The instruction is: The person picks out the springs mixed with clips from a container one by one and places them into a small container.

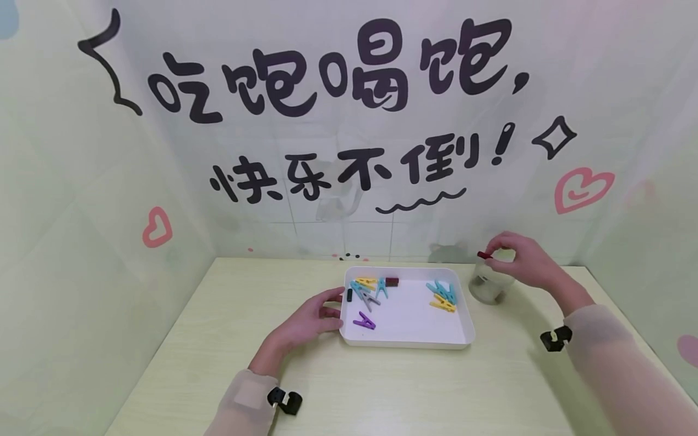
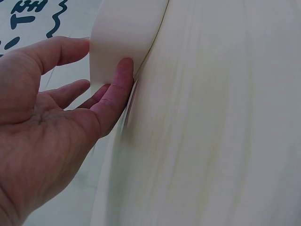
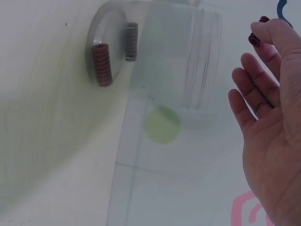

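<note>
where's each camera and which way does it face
Head: worn on the head, facing forward and down at the tray and jar; left hand, right hand and sleeves show.
Left wrist: worn there, facing the tray's outer wall; left hand shows.
Right wrist: worn there, facing the jar; right hand shows.
Head and right wrist share the jar and right hand.

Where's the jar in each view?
Head: jar right of the tray, partly covered by the right hand.
Left wrist: not in it.
Right wrist: jar upper middle, left of the right hand, mouth toward the picture's right.
Shared landmark: the table, in all three views.
</note>
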